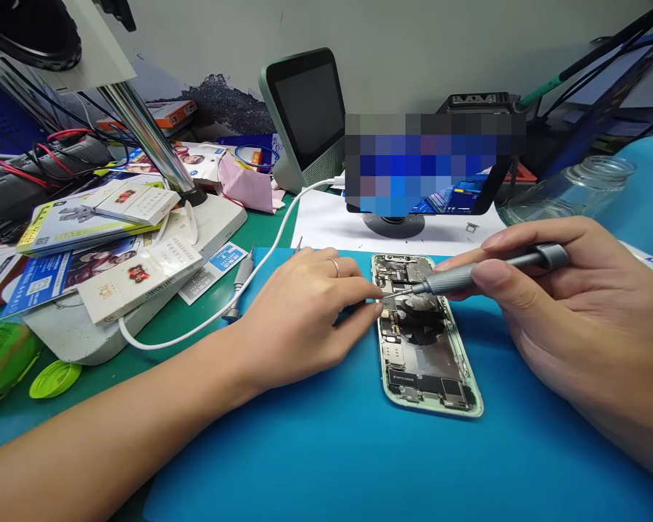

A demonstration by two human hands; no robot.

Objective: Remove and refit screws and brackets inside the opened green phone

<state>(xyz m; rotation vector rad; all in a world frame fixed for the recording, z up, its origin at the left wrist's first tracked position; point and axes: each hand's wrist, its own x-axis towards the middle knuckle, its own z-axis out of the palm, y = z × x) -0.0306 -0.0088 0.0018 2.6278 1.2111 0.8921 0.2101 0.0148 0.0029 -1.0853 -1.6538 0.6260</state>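
Note:
An opened smartphone (420, 355) with a pale green frame lies on the blue mat, its inner parts and bare battery bay exposed. My right hand (566, 319) grips a grey precision screwdriver (460, 279) between thumb and fingers. The thin tip points left and reaches the upper left parts inside the phone. From the left, my left hand (310, 312), with a ring on one finger, pinches the phone's left edge with index finger and thumb, close to the screwdriver tip. The other fingers curl behind and are partly hidden.
Behind the phone stand a propped screen (462, 196), partly pixelated, and a smart display (310, 109). A glass jar (571, 192) lies tilted at right. Another screwdriver (244, 272), a white cable (266, 264) and stacked boxes (141, 279) on a stand base are at left.

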